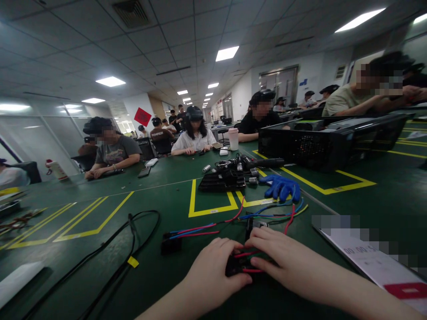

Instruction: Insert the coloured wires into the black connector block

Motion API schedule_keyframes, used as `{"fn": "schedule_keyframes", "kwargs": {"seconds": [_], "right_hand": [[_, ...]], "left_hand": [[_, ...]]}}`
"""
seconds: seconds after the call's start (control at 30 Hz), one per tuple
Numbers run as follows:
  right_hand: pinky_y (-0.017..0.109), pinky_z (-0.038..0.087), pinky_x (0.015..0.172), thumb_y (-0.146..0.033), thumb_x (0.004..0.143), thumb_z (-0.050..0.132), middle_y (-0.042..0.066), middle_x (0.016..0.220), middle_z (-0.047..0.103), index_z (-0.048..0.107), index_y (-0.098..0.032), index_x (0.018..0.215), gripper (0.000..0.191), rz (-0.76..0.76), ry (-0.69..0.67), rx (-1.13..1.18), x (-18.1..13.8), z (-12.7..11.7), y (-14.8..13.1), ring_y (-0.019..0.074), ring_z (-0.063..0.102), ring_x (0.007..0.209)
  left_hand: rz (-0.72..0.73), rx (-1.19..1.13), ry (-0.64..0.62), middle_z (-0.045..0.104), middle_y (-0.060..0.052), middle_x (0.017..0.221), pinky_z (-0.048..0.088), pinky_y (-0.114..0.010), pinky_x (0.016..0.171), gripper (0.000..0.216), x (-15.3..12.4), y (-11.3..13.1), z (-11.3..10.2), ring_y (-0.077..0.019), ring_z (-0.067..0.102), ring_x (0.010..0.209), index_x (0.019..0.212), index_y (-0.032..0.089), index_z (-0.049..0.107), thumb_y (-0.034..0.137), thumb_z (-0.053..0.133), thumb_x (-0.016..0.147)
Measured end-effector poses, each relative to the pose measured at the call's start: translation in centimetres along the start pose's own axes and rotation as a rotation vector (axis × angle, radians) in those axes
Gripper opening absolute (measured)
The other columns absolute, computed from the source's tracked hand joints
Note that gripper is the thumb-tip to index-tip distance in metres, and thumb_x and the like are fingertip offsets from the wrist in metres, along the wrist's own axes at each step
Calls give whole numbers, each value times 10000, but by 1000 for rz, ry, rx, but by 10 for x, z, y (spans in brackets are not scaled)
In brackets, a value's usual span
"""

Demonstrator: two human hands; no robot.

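Note:
My left hand [216, 266] is curled around a small black block [233, 266], thumb below and fingers above. Red wires [251, 270] and a green one run from the block toward my right hand [278, 251], whose bent fingers close over them; its fingertips are partly hidden. Just beyond the right hand's knuckles stands another dark part [255, 223]. To the left lies a second black block [171, 243] with red and blue wires [196, 230] coming out of it. A bundle of blue, green and yellow wires [283, 215] lies behind my right hand.
A black cable [133, 235] with a yellow tag loops at left. Ahead lie black parts [223, 180] and a blue glove [283, 186]. An open computer case [296, 144] stands at right, with a timer screen [367, 258] nearer me. Several people sit around the green table [110, 253].

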State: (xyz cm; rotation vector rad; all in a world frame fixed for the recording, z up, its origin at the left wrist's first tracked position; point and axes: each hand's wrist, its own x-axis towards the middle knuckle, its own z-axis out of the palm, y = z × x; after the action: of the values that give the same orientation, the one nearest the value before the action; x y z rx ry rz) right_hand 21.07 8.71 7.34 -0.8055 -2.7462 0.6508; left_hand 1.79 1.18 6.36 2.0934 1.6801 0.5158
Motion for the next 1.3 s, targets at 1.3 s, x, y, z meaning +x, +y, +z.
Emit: {"fn": "schedule_keyframes", "kwargs": {"seconds": [1.3], "right_hand": [[284,429,661,-155,856,483,28,827,622,569,-210,757,142,21,40,-31,1,-5,6,195,583,797]], "left_hand": [[-45,-92,-6,522,4,1020,387,-296,782,418,2,-8,16,-217,465,956,962,219,523,343,798,672]]}}
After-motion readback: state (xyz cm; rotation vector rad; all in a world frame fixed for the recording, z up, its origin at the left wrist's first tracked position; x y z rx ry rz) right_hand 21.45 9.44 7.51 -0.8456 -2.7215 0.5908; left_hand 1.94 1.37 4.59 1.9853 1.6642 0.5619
